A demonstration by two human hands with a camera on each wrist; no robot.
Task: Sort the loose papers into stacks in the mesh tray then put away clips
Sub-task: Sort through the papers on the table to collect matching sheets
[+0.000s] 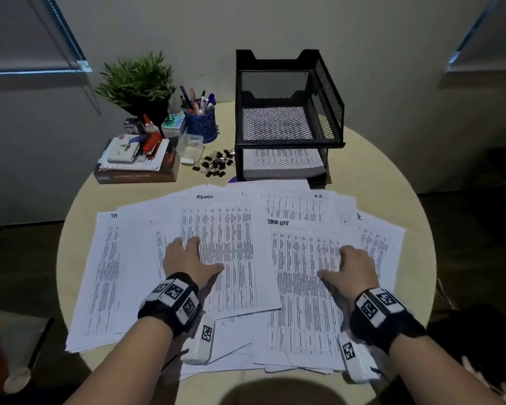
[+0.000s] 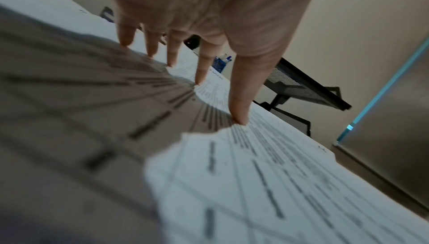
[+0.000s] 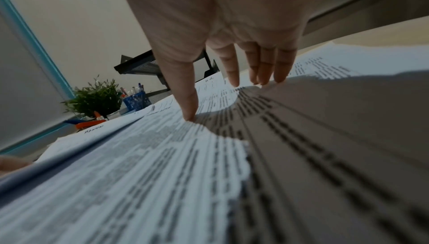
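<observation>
Now sorting | left hand and right hand flat, fingers spread, pressing loose papers on worktop | mesh tray straight ahead, nearer right | clips left of tray

Left hand, straight fingers apparently touching blurred loose papers, mesh tray beyond
</observation>
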